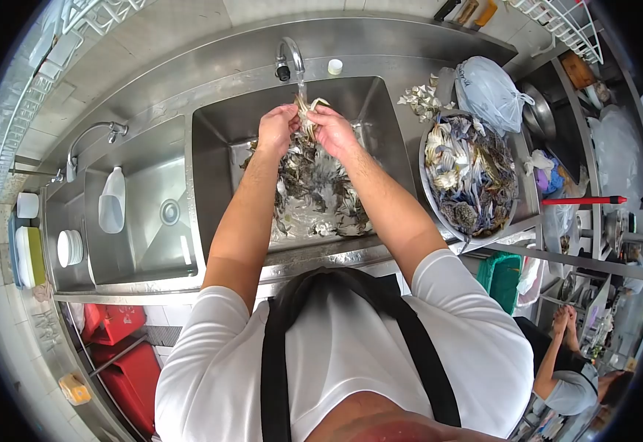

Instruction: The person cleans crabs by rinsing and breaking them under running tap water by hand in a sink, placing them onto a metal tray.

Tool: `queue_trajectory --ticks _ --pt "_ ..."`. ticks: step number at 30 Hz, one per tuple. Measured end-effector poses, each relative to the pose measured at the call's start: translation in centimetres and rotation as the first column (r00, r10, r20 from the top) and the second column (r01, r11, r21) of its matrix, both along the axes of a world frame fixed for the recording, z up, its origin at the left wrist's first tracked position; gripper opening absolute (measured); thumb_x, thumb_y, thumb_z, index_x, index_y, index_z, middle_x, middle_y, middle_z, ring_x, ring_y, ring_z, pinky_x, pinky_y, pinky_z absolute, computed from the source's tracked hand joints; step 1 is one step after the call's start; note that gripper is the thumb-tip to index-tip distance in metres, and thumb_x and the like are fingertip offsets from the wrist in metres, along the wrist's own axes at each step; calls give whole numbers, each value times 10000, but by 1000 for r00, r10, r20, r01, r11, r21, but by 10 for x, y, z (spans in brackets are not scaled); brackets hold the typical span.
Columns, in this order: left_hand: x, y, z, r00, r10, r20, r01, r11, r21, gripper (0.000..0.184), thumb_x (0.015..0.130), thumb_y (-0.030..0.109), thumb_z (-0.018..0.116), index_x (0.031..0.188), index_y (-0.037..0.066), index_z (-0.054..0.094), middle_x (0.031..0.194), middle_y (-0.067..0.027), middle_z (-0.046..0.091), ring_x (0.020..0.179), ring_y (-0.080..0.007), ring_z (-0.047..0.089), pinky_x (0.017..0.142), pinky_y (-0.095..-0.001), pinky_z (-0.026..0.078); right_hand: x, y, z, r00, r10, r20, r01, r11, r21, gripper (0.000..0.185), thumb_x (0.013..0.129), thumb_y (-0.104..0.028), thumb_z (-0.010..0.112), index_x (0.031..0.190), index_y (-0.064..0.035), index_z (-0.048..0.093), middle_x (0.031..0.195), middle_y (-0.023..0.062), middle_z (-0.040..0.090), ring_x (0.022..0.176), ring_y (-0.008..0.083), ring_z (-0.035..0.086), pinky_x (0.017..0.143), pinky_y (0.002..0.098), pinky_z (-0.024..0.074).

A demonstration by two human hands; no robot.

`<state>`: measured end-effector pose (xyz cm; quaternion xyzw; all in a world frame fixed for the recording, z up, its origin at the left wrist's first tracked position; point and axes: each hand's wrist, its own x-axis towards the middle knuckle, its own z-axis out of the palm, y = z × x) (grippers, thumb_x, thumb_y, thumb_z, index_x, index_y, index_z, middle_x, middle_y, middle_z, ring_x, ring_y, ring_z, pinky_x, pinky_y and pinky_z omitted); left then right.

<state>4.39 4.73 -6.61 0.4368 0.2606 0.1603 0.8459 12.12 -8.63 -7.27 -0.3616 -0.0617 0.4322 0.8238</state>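
Note:
Under the running faucet (290,59), a piece of crab (306,116) is held between both of my hands. My left hand (278,128) grips its left side with the fingers closed, and my right hand (332,131) pinches its right side. Water falls onto the piece. Below my hands, many crab pieces (314,188) lie in the steel sink (214,147), partly in water. To the right of the sink stands a large round bowl (427,193) heaped with more crabs (469,173).
A tied plastic bag (487,92) and a small pile of scraps (421,99) lie behind the bowl. The left sink (144,184) holds a white bottle (113,199). Stacked white dishes (70,248) stand further left. Another person (572,387) is at lower right.

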Motion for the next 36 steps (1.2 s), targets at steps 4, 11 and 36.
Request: queue_trajectory --ticks 4,11,36 --pt "-7 -2 4 1000 -2 -12 3 996 89 79 904 105 656 945 39 647 867 -17 650 749 -117 593 704 -248 482 2 6 -17 997 -26 -70 25 1000 -16 159 906 -73 633 1050 -7 617 946 94 674 827 189 666 688 330 544" --pt "-16 -4 19 993 2 -119 21 981 192 102 890 124 660 930 30 654 815 -7 654 701 -101 608 660 -247 492 1 16 -1 990 34 -140 -54 989 -139 122 896 -81 624 1003 -27 602 880 95 648 756 219 658 644 362 549" --pt "-241 110 -30 282 573 -770 568 547 615 527 854 308 580 1293 51 442 1068 -238 674 1027 -403 640 895 -477 496 12 41 14 998 -60 -27 52 968 -246 135 888 -57 599 1018 -31 575 812 89 596 701 221 613 607 368 532"
